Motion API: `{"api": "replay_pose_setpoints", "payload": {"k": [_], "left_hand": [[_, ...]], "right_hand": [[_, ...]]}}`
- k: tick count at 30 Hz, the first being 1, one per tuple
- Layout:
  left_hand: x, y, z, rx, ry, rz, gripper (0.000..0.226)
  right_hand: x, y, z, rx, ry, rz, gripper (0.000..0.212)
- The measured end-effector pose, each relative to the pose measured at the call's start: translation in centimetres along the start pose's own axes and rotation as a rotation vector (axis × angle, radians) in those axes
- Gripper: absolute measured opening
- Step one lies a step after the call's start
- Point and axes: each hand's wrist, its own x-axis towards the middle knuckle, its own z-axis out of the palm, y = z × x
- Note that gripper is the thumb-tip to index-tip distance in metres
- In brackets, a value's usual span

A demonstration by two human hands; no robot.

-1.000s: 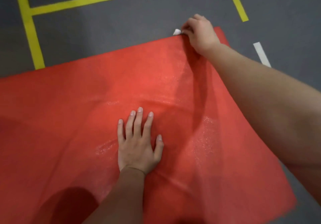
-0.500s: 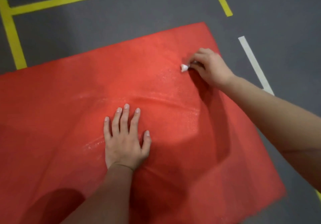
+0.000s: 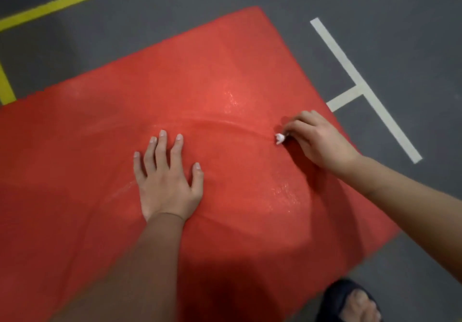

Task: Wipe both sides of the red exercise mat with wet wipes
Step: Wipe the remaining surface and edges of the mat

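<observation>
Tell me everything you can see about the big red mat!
The red mat is a thin, foamy-looking sheet with a fine bumpy texture, spread out on the grey floor. Its left side runs out of view. Shiny wet patches glisten on it, and a soft ridge crosses its middle. The left hand presses flat on it; the right hand holds a small white wipe against it near its right edge.

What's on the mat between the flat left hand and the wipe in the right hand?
Nothing loose. In the head view only bare, slightly creased red mat separates the left hand from the wipe in the right hand.
</observation>
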Motion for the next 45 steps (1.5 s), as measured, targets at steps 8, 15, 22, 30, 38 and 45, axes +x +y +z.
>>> {"api": "replay_pose_setpoints", "payload": {"k": [8,15,22,30,38,45], "left_hand": [[-0.2,0.2,-0.1,-0.036,0.064,0.008,0.067],[-0.5,0.2,0.0,-0.043,0.083,0.019,0.067],[-0.8,0.2,0.1,-0.022,0.118,0.051,0.068],[-0.8,0.2,0.2,-0.002,0.091,0.078,0.071],[-0.3,-0.1,0.5,0.028,0.015,0.172,0.07],[0.0,-0.2,0.8,0.033,0.0,0.197,0.072]], "right_hand": [[-2.3,-0.1,1.1,-0.056,0.121,0.076,0.019],[-15.1,-1.8,0.8,-0.092,0.148,0.148,0.014],[-17.7,-2.5,1.1,-0.126,0.2,0.134,0.014],[-26.8,-1.9,-0.3,-0.153,0.151,0.179,0.016],[-18.6,-1.2,1.3,-0.115,0.293,0.23,0.018],[-13.2,0.2,0.8,-0.103,0.29,0.181,0.014]]}}
